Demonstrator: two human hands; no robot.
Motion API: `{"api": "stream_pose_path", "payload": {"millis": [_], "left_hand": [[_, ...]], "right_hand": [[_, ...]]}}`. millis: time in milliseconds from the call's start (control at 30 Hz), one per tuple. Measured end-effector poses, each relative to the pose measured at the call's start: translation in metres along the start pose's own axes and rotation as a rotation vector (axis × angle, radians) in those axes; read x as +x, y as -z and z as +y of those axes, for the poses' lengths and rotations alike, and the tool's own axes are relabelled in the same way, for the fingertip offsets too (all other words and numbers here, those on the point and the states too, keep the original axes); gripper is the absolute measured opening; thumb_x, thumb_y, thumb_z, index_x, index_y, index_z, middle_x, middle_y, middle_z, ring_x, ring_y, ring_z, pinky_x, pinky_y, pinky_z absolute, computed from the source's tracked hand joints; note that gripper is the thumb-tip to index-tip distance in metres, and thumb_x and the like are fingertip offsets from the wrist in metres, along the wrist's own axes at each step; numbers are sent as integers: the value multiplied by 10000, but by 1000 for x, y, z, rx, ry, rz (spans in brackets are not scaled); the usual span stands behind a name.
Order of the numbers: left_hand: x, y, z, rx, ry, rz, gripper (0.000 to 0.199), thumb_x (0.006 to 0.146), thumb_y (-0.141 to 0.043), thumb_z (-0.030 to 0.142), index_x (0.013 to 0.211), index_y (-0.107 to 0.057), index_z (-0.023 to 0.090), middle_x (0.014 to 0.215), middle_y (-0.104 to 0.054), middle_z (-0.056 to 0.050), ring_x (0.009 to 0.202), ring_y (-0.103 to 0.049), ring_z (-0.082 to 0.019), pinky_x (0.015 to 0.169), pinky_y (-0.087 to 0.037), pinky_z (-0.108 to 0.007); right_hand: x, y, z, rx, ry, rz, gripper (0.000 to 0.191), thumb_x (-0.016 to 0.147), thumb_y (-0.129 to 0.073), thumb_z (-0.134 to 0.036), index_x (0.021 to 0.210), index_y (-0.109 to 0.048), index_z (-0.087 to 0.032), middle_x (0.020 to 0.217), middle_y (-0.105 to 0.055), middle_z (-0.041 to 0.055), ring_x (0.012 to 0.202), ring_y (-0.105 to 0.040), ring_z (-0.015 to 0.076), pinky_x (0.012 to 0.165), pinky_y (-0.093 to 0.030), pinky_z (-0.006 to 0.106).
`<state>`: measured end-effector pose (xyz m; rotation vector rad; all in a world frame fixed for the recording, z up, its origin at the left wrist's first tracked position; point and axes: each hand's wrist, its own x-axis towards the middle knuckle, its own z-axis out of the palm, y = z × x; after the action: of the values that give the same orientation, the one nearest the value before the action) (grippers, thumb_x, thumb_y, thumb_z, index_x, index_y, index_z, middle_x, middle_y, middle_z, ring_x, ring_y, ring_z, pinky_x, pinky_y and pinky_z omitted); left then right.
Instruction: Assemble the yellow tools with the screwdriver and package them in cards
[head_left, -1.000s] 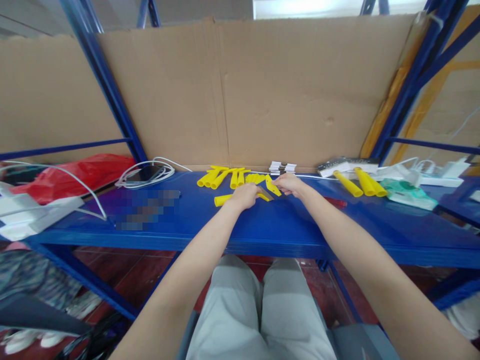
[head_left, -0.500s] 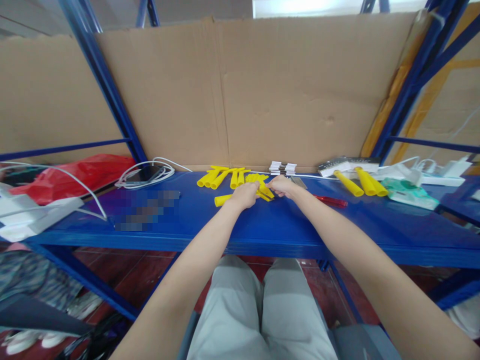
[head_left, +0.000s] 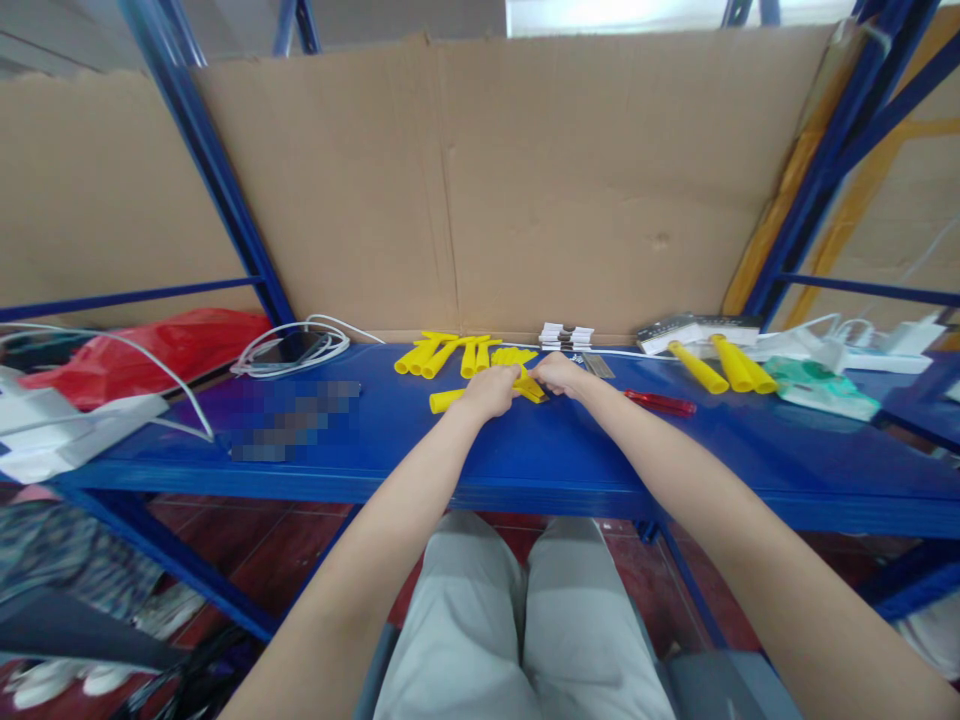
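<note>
My left hand [head_left: 491,391] is wrapped round a yellow plastic tube [head_left: 445,401]. The tube's round end sticks out to the left of the fist, and its flatter, narrow end [head_left: 532,391] shows on the right. At that narrow end my right hand [head_left: 559,373] is closed in a pinch. What its fingers hold, if anything, is too small and hidden to name. More yellow tubes [head_left: 421,358] with forked ends lie behind my left hand. Thin metal strips [head_left: 598,366] lie just beyond my right hand, and a red-handled tool [head_left: 661,402] rests to its right.
White-and-black small parts [head_left: 566,337] are stacked against the cardboard wall [head_left: 570,180]. Further right lie more yellow tubes [head_left: 699,368] and a green-white packet [head_left: 823,388]. A coiled white cable [head_left: 292,345], a red bag [head_left: 161,350] and a white power strip [head_left: 82,430] occupy the left.
My right hand has shifted slightly left and down along the tube's narrow end, uncovering more of the metal strips. The left hand keeps its grip in place.
</note>
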<state>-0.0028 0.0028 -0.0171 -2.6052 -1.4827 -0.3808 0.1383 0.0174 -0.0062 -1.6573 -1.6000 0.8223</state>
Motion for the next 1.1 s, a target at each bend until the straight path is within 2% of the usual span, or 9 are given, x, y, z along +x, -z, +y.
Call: {"api": "stream_pose_path", "payload": {"millis": [367, 600, 733, 867, 1000, 1100], "left_hand": [[3, -5, -4, 10, -59, 12, 298, 894, -515, 192, 1144, -678, 180, 1165, -670, -127, 1101, -607, -255, 982, -441, -395], [5, -8, -6, 4, -89, 24, 267, 888, -500, 185, 1051, -711, 190, 1053, -682, -118, 1019, -614, -238, 932, -471, -379], [5, -9, -8, 17, -93, 11, 249, 900, -487, 199, 981, -721, 176, 1026, -676, -122, 998, -606, -234, 926, -471, -377], [4, -9, -5, -3, -90, 17, 253, 908, -477, 189, 946, -725, 158, 1035, -662, -136, 1001, -606, -252, 921, -464, -391], [3, -6, 1, -25, -139, 112, 275, 916, -455, 170, 1006, -714, 165, 1046, -650, -130, 1033, -589, -251, 925, -459, -398], [2, -4, 4, -63, -179, 204, 294, 929, -437, 175, 1070, -695, 176, 1072, -637, -126, 1054, -576, -238, 931, -455, -394]], "right_hand": [[1, 2, 5, -190, 115, -11, 230, 730, -564, -110, 511, -518, -164, 357, -355, -67, 369, -309, 66, 380, -220, 215], [2, 8, 5, -226, 271, 86, 246, 708, -595, -103, 480, -518, -152, 412, -385, -60, 464, -362, 65, 464, -280, 199], [3, 17, 7, -214, 228, 125, 245, 738, -627, -119, 514, -533, -151, 434, -433, -50, 449, -369, 62, 448, -282, 194], [1, 24, 11, -195, 152, 78, 203, 783, -628, -144, 589, -566, -146, 417, -397, -63, 395, -328, 54, 396, -250, 193], [-1, 29, 11, -105, 80, -19, 171, 848, -600, -192, 683, -576, -152, 437, -389, -73, 382, -333, 52, 386, -274, 182], [-2, 32, 9, 27, 46, -98, 181, 882, -570, -204, 707, -567, -154, 459, -436, -57, 406, -390, 64, 391, -310, 174]]}}
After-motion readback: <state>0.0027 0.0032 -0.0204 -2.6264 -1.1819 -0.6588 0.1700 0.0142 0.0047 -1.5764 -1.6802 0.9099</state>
